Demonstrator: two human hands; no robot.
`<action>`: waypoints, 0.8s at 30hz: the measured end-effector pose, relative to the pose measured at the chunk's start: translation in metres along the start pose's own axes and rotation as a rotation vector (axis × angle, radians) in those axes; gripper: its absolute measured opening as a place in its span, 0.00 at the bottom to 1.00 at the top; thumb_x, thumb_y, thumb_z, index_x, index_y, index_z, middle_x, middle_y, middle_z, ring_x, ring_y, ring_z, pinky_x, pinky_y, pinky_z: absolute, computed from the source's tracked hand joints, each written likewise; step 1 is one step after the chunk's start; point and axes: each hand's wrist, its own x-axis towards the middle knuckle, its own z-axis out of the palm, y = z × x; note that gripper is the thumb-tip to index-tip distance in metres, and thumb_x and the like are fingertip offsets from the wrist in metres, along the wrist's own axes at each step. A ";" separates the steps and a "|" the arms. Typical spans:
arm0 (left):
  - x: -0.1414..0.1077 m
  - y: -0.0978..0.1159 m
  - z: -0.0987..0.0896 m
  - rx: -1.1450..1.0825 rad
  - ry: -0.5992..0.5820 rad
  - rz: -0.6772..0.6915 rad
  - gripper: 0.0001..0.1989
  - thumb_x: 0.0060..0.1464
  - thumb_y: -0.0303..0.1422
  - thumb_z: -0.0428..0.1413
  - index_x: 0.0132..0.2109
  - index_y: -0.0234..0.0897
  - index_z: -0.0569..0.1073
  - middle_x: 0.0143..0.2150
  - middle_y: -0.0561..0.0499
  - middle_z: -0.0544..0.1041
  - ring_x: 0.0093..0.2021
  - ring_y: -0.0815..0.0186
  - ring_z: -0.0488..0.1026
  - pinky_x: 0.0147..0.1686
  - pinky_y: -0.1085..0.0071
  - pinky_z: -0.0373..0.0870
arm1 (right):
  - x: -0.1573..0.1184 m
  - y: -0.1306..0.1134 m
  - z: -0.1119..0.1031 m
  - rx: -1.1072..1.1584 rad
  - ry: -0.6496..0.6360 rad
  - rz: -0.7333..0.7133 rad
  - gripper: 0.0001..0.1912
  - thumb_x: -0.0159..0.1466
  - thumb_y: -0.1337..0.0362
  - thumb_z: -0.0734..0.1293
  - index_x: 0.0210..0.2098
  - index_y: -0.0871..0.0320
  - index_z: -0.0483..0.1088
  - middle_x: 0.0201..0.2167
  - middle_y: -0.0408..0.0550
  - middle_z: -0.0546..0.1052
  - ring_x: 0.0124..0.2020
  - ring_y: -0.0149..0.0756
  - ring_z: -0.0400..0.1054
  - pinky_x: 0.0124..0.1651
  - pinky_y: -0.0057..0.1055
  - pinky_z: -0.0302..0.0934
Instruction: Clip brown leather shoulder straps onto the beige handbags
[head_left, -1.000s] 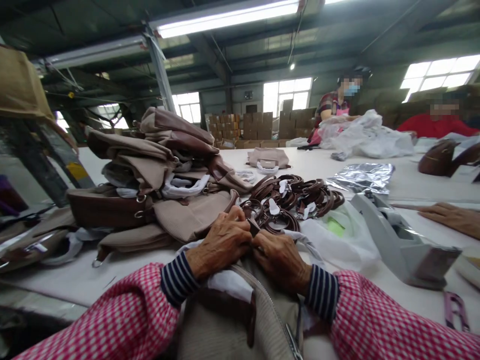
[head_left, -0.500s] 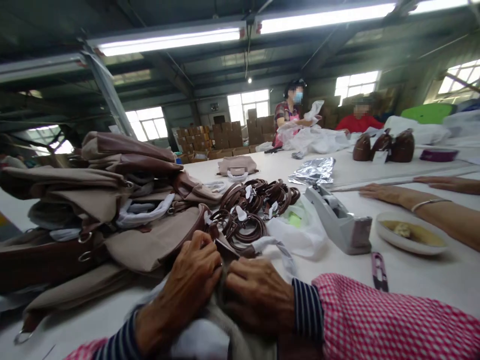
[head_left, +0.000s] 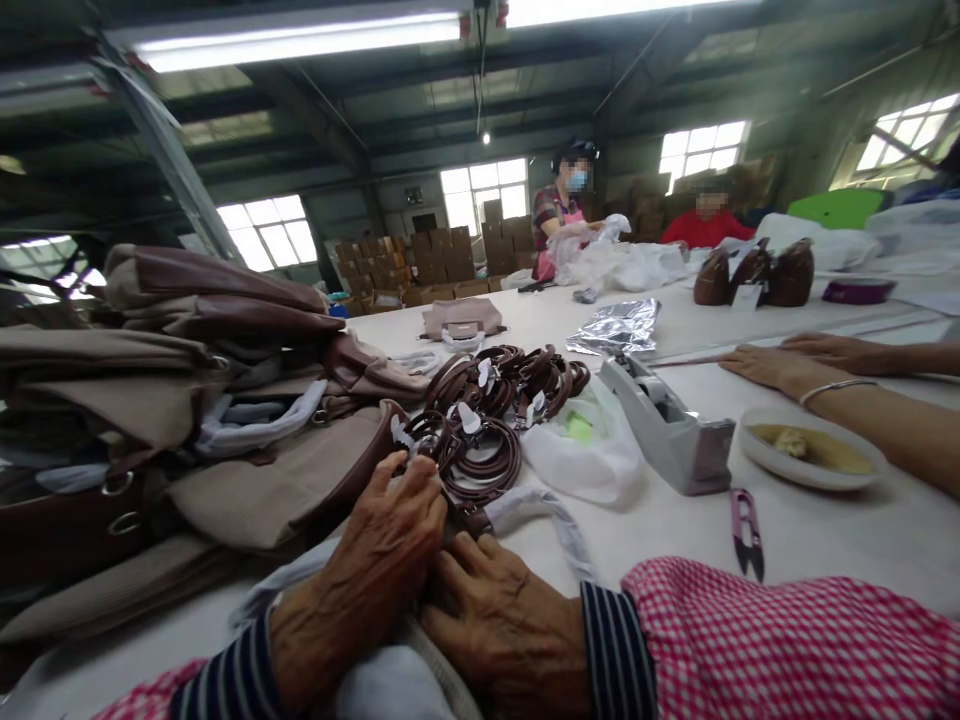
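Left hand [head_left: 367, 570] at 11 o'clock, fingers loosely curled against brown leather strap coils [head_left: 480, 460]; cannot tell whether it pinches anything. Right hand [head_left: 502, 625] spread flat, fingertips just short of the coils, holding nothing visible. Hands close together, nearly touching. Coils lie at 12, tagged with white clips, on the white table [head_left: 825, 540]. Keeping hands this low and near stops neighbouring loops from dragging. Stack of taupe-and-brown handbags [head_left: 277, 480] at 10, touching the coils. Grey tape dispenser [head_left: 664, 425] at 2; thread snips [head_left: 746, 530] at 3. Co-worker's forearm [head_left: 862, 410] at 3, beside a dish [head_left: 810, 450].
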 end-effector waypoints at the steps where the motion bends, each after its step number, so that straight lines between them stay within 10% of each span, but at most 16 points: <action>1: 0.005 0.001 0.000 -0.029 -0.064 -0.074 0.11 0.61 0.19 0.51 0.39 0.36 0.77 0.45 0.44 0.78 0.52 0.54 0.72 0.57 0.53 0.70 | 0.000 0.001 0.001 0.015 -0.021 0.006 0.23 0.66 0.47 0.66 0.50 0.58 0.68 0.51 0.59 0.71 0.47 0.49 0.61 0.44 0.42 0.60; 6: 0.005 0.001 0.006 -0.195 -0.112 -0.381 0.12 0.62 0.20 0.49 0.39 0.38 0.74 0.43 0.46 0.75 0.44 0.60 0.73 0.36 0.69 0.74 | -0.016 0.020 -0.019 0.306 0.035 -0.016 0.12 0.70 0.54 0.66 0.43 0.56 0.71 0.45 0.49 0.76 0.43 0.38 0.68 0.45 0.34 0.63; 12: -0.021 -0.021 0.018 -0.314 0.095 -0.239 0.12 0.50 0.22 0.62 0.41 0.41 0.74 0.49 0.47 0.77 0.55 0.53 0.70 0.52 0.57 0.77 | -0.044 0.111 -0.063 0.220 0.404 0.472 0.07 0.72 0.66 0.65 0.42 0.57 0.75 0.39 0.50 0.78 0.38 0.37 0.72 0.43 0.33 0.64; 17: -0.024 -0.019 0.015 -0.206 0.192 -0.258 0.07 0.50 0.26 0.63 0.37 0.39 0.75 0.66 0.43 0.68 0.66 0.43 0.61 0.57 0.46 0.75 | -0.041 0.167 -0.064 0.008 0.241 0.650 0.09 0.70 0.65 0.65 0.44 0.59 0.77 0.43 0.51 0.81 0.42 0.39 0.74 0.46 0.34 0.62; 24: -0.026 -0.020 0.000 -0.267 -0.061 -0.410 0.08 0.53 0.27 0.62 0.42 0.40 0.77 0.69 0.46 0.66 0.56 0.49 0.76 0.53 0.50 0.79 | -0.042 0.179 -0.059 -0.062 0.159 0.704 0.08 0.65 0.64 0.65 0.34 0.56 0.77 0.30 0.48 0.80 0.32 0.40 0.73 0.35 0.32 0.56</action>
